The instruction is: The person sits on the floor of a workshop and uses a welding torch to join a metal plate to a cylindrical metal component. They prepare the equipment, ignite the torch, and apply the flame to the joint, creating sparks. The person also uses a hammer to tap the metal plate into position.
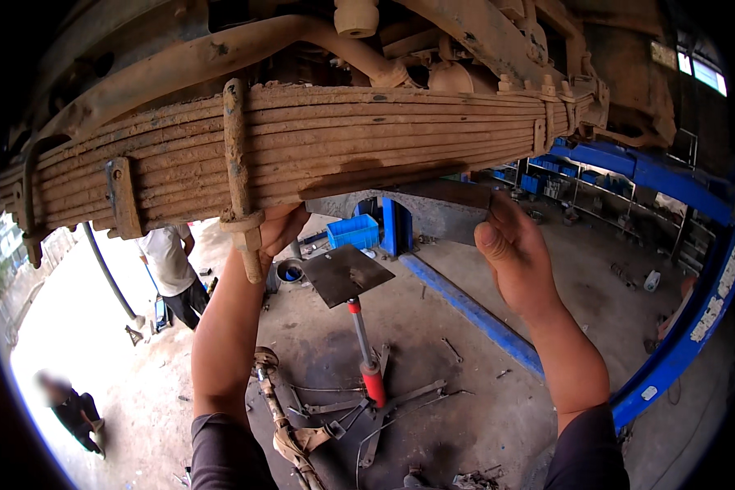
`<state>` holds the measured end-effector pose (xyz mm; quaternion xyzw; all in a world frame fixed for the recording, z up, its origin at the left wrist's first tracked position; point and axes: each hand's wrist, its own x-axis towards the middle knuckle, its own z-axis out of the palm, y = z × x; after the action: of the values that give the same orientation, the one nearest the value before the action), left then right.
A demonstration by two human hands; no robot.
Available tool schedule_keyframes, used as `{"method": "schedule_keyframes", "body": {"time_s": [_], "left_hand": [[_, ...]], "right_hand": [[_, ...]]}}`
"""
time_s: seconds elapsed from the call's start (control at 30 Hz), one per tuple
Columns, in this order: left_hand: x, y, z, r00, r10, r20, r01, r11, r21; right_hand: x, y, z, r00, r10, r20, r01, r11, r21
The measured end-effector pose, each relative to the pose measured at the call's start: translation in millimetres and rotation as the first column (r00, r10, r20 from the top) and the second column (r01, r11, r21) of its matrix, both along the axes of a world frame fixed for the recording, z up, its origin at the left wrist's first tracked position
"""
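Overhead runs a rusty, dirt-caked leaf spring (pixel 384 131), with a U-bolt (pixel 235 151) and nut hanging down at its left part. Right beneath the spring, a grey metal block with an arched underside (pixel 445 214) is held up between my two hands. My left hand (pixel 276 229) grips its left end, just behind the U-bolt; the fingers are partly hidden there. At the other end my right hand (pixel 514 257) has its thumb on the near side and its fingers around the edge. Whether the block touches the spring, I cannot tell.
Below stands a red-and-grey jack (pixel 371 380) topped by a square plate (pixel 347 273). An axle (pixel 298 441) lies beside it. A blue lift post (pixel 690 318) rises at right; a blue beam (pixel 474 306) crosses the floor. Two people (pixel 171 261) are at left.
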<state>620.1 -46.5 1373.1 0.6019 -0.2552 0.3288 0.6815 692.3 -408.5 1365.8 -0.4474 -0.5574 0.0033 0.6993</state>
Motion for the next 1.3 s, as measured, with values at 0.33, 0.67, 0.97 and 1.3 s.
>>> {"method": "schedule_keyframes", "body": {"time_s": [0.33, 0.67, 0.97, 1.3], "left_hand": [[28.8, 16.2, 0.7, 0.922, -0.387, -0.014, 0.369, 0.889, -0.271], [-20.0, -50.3, -8.6, 0.982, -0.028, 0.189, 0.051, 0.992, -0.115], [43.1, -6.2, 2.6, 0.933, -0.361, -0.003, 0.345, 0.894, -0.285], [-13.9, -45.1, -29.2, 0.989, -0.143, 0.036, 0.147, 0.98, -0.137]], "right_hand": [[-13.9, 3.6, -4.6, 0.998, -0.006, 0.066, 0.005, 1.0, 0.019], [47.1, 5.4, 0.7, 0.984, 0.173, -0.045, -0.172, 0.985, 0.032], [-34.3, 11.9, -5.9, 0.979, -0.165, 0.12, 0.155, 0.984, 0.09], [14.5, -7.9, 4.2, 0.999, -0.052, -0.004, 0.052, 0.999, 0.014]]}}
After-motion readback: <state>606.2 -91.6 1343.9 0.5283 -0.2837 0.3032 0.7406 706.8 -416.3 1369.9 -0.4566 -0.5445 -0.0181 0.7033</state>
